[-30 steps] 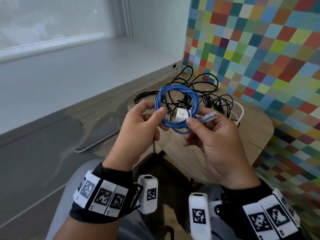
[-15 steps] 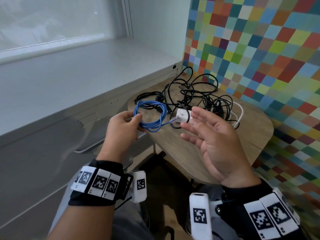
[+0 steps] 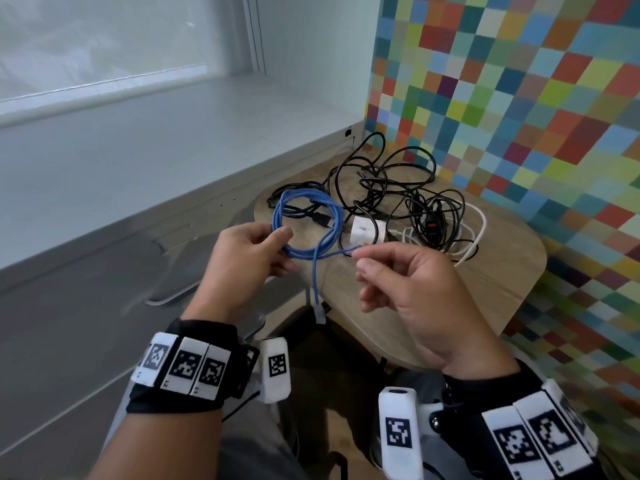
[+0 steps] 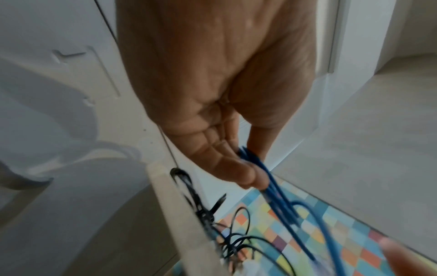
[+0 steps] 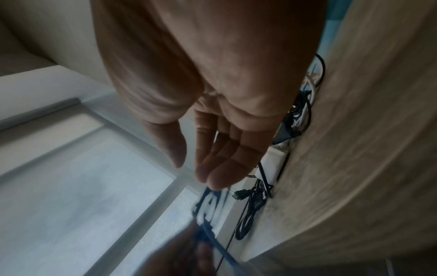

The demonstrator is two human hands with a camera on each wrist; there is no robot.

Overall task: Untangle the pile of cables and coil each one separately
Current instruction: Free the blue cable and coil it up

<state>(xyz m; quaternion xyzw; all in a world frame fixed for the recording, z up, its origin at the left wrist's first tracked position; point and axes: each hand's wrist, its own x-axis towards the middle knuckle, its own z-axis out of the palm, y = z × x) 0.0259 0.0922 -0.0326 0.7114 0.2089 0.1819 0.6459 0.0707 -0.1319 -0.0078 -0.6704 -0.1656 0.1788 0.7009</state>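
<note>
Head: blue cable (image 3: 304, 225) in left hand (image 3: 247, 259)

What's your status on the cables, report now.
Left hand grips blue cable coil, one end dangling. Right hand at its other end, grip unclear. Black cable tangle on table, untouched.

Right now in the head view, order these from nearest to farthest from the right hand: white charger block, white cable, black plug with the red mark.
From the right hand:
1. White charger block, just beyond the fingers.
2. Black plug with the red mark, farther back, in the tangle.
3. White cable, curving at the pile's right edge.
</note>
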